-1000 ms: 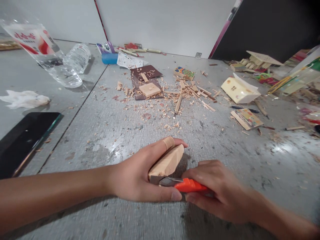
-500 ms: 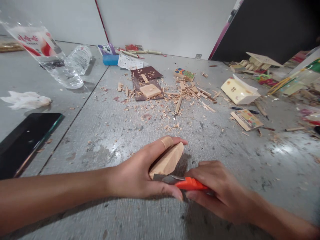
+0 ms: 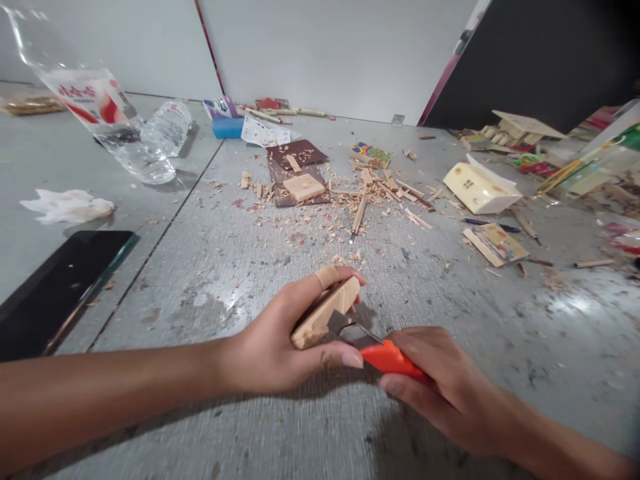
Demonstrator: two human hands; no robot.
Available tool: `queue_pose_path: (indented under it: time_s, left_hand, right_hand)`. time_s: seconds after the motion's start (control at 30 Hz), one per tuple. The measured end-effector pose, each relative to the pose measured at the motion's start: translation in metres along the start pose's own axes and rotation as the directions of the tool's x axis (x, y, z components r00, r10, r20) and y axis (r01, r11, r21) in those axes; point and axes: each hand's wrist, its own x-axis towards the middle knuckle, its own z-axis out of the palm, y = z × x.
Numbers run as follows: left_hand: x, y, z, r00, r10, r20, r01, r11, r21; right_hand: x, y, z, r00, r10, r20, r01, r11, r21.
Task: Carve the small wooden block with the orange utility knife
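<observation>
My left hand [image 3: 280, 343] is wrapped round a pale wood block [image 3: 323, 316] with a rounded far end, tilted up from the table. A tan bandage [image 3: 327, 276] circles its index finger, and the thumb lies along the block's near side. My right hand [image 3: 445, 387] grips an orange utility knife [image 3: 393, 358]. The knife's blade [image 3: 345, 328] lies against the near face of the block, just beyond my left thumb. Part of the block is hidden by my left fingers.
A phone [image 3: 65, 287], a crumpled tissue [image 3: 67, 206] and a clear water bottle [image 3: 115, 130] are on the left. Ahead, wood shavings surround a carving tool [image 3: 359, 217] and a square wood piece [image 3: 303, 187]. A cream box [image 3: 480, 187] and a picture block [image 3: 496, 243] are at right.
The knife blade has moved from the block's near end up along its face, away from my left palm. The block is turned a little in my left hand. The view has shifted slightly.
</observation>
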Motion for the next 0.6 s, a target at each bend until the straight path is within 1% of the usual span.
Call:
queue_pose_path:
  time_s: [0.07, 0.2, 0.27, 0.47, 0.6]
  left_hand:
    - [0.0001, -0.0010, -0.0001, 0.999, -0.015, 0.043, 0.018, 0.999, -0.051]
    - [0.0008, -0.0053, 0.0014, 0.998, 0.043, 0.052, -0.039, 0.996, -0.078]
    - [0.0012, -0.0063, 0.0021, 0.996, 0.061, 0.069, -0.057, 0.997, -0.053]
    - [0.0025, -0.0013, 0.0025, 0.990, 0.105, 0.093, -0.106, 0.994, 0.013]
    - [0.0038, 0.0006, 0.0017, 0.990, 0.077, 0.117, -0.085, 0.994, 0.064]
  right_hand:
    - [-0.0002, 0.0000, 0.0002, 1.000, -0.011, 0.022, 0.011, 1.000, 0.003]
    - [0.0015, -0.0001, 0.0004, 0.993, -0.085, 0.086, 0.081, 0.995, 0.052]
    - [0.0024, -0.0003, 0.0006, 0.991, -0.106, 0.087, 0.101, 0.993, 0.064]
    - [0.0018, -0.0003, 0.0023, 0.991, -0.104, 0.082, 0.096, 0.991, 0.088]
    - [0.0016, 0.0011, 0.0029, 0.991, -0.097, 0.089, 0.089, 0.992, 0.095]
